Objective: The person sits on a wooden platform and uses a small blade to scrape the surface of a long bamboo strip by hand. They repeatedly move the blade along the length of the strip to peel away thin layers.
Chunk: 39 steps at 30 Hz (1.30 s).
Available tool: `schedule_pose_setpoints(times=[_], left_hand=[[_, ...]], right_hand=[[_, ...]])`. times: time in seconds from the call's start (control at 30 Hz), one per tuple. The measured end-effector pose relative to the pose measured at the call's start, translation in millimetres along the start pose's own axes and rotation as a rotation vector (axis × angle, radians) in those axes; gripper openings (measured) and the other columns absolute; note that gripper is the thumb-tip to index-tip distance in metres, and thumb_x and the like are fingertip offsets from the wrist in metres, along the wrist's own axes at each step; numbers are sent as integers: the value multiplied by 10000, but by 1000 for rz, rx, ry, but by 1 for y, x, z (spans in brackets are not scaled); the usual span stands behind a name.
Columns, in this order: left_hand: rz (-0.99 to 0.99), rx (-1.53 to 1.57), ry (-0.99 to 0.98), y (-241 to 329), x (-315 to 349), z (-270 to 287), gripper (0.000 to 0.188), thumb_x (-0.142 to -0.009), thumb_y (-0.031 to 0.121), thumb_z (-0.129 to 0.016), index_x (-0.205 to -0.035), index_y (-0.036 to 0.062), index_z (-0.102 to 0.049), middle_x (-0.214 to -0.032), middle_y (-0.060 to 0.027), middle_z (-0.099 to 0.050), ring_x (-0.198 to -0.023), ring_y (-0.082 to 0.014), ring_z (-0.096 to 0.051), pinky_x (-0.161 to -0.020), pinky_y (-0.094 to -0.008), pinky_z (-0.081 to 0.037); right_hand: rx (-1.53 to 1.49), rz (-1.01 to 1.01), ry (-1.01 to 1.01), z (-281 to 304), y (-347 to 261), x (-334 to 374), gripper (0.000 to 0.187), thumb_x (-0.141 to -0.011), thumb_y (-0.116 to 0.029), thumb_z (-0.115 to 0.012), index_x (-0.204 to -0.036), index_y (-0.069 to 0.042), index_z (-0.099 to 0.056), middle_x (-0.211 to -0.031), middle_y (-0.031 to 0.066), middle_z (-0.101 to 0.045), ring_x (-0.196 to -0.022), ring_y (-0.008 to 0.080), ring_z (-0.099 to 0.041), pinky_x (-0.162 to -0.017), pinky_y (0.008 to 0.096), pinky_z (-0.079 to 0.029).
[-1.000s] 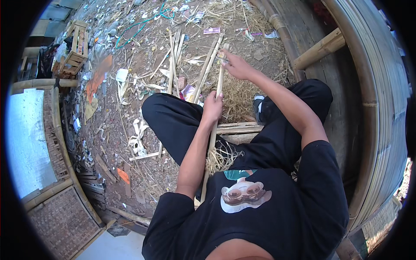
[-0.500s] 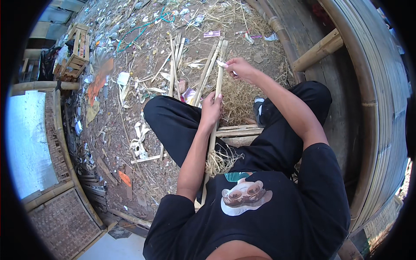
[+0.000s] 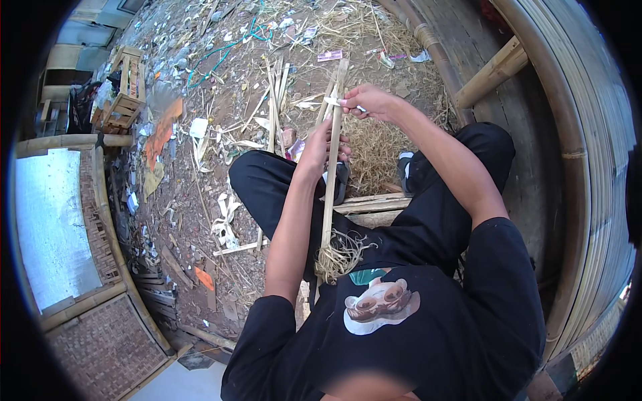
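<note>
A long, pale bamboo strip runs from my lap up and away between my knees. My left hand is loosely curled around its middle, thumb pointing up along it and fingertips showing on its right side. Closer to the far end, my right hand grips a small knife, whose bright blade lies across the strip. Most of the knife's handle is hidden by the fingers. Thin curled bamboo shavings are bunched at the strip's near end, against my shirt.
Several split bamboo pieces lie on the littered ground ahead. A pile of fine shavings spreads between my feet. To the right runs a wooden platform with bamboo posts. A wooden crate stands far left, beyond a woven bamboo panel.
My left hand has loosened and shifted slightly up the strip, its thumb now raised. The right hand with the knife has moved a little nearer. The whole view has shifted slightly.
</note>
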<state>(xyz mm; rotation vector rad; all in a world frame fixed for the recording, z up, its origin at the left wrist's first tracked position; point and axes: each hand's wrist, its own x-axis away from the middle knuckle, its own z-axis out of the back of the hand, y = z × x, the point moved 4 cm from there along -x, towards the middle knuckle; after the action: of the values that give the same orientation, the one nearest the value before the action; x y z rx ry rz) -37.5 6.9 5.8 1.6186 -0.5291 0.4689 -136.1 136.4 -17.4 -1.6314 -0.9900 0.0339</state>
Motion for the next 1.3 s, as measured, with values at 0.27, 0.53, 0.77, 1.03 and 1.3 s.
schedule_pose_setpoints(times=[0.27,0.53,0.77,1.03,1.3], left_hand=[[36,139,3,20,-40,4,463,-915,509,-395,-753,90,-507,-552,-19,-460,-353,-115,-385,-347,-252,-330],[-29,143,70,19,-41,-2,407,-943,397,-415,-677,94,-472,-494,20,-382,-321,-73,-293,-316,-225,-199],[-59,163,65,18,-41,1,329,-949,359,-410,-783,85,-488,-521,16,-393,-337,-65,-299,-320,-220,-194],[-29,245,78,14,-45,1,307,-943,342,-438,-762,101,-494,-494,24,-389,-313,-52,-280,-296,-219,-159],[3,240,117,15,-47,1,341,-931,397,-452,-764,101,-478,-511,24,-376,-325,-60,-271,-315,-222,-160]], right_hand=[[39,69,-78,-16,-10,7,105,-862,-118,-589,-832,-18,-582,-673,6,-553,-536,58,-446,-462,207,-323],[138,98,-25,-14,-14,10,138,-887,-147,-558,-849,-15,-573,-730,30,-582,-609,75,-505,-525,223,-393],[379,-130,-97,-12,-21,12,182,-904,-169,-539,-881,9,-572,-643,0,-532,-462,63,-415,-414,209,-305],[129,-128,-94,-7,-15,1,190,-913,-171,-530,-875,7,-586,-614,-18,-508,-439,45,-377,-393,202,-275],[187,-26,-100,-11,-15,1,205,-901,-169,-561,-803,9,-592,-673,43,-599,-505,79,-507,-420,206,-356]])
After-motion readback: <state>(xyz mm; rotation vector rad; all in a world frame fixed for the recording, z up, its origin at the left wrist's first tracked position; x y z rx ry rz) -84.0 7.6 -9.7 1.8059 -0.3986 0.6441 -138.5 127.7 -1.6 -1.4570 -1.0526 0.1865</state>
